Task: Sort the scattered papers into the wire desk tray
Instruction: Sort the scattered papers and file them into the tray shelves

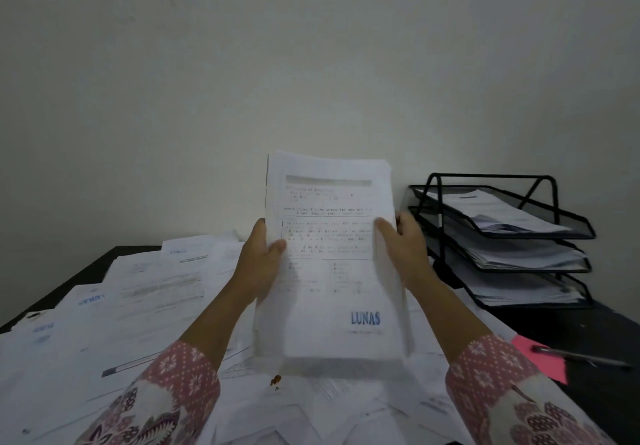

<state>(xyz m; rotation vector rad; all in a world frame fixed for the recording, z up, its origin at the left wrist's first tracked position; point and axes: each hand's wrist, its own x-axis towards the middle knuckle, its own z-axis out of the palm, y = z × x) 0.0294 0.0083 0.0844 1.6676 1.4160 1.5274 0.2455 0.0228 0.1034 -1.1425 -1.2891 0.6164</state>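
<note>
1. Pale bare wall (311, 63) rose behind a dark desk (595, 337), whose right side showed bare beyond the loose papers (138, 306).
2. Both hands held a stack (332, 271) upright above the desk, its bottom edge clear of the sheets below.
3. The left hand (259, 268) gripped the stack's left edge, thumb across the front; the right hand (405, 247) gripped the right edge likewise.
4. The tray (502, 236) stood at the right against the wall (three tiers, each holding paper), just beside the right hand.
5. A pink note (543, 361) and pen (581, 358) lay near the right sleeve (491, 372).
</note>
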